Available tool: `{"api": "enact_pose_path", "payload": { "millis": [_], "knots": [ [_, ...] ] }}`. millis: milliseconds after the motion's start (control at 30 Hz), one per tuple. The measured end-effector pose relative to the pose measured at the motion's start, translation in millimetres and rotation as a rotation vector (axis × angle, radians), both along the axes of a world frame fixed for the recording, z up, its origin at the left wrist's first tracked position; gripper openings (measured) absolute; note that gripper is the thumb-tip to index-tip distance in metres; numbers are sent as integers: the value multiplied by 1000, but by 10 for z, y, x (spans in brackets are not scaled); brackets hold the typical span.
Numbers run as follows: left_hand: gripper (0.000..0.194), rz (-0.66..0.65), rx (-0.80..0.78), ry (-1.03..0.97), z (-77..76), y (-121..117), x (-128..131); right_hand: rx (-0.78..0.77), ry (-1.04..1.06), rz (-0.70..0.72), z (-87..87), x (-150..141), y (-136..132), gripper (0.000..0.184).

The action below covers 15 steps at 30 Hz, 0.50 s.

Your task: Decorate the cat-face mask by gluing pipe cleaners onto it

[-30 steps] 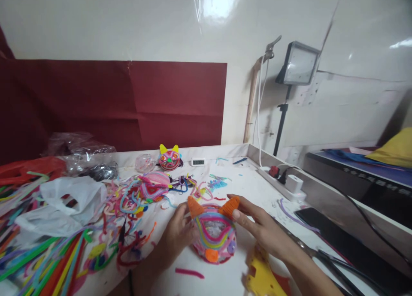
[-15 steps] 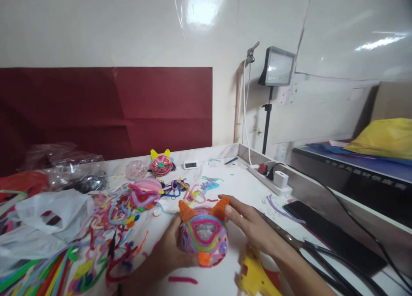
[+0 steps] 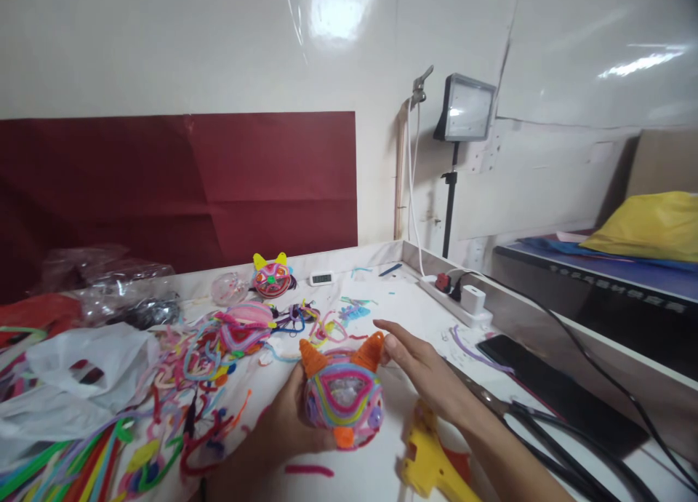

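My left hand grips a round cat-face craft wound from coloured pipe cleaners, holding it upright from its left and back. It has two orange ears and an orange nose. My right hand rests beside its right orange ear, fingertips touching it, fingers extended. A yellow glue gun lies on the white table just under my right wrist.
Loose pipe cleaners and a white plastic bag cover the left. A second cat-face with yellow ears, a clear ball and a small clock stand at the back. A power strip, a phone and cables lie right.
The view has swung slightly, so everything sits further left. My right fingers have loosened from pinching the orange ear to just touching it. The left hand keeps holding the craft.
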State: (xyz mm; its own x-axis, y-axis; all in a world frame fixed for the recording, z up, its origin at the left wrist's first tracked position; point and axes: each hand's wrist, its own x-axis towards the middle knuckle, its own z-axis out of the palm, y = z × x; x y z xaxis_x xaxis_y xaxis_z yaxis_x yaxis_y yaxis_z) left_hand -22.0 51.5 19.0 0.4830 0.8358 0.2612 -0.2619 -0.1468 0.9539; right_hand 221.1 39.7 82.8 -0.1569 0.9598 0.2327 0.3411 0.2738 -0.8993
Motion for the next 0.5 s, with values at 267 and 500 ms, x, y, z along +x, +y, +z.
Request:
{"api": "enact_pose_path", "payload": {
  "millis": [267, 500],
  "knots": [
    [88, -7, 42, -29, 86, -51, 81, 1, 25, -39, -10, 15, 17, 90],
    [98, 22, 40, -26, 40, -41, 40, -22, 28, -63, 28, 18, -5, 91]
  ]
}}
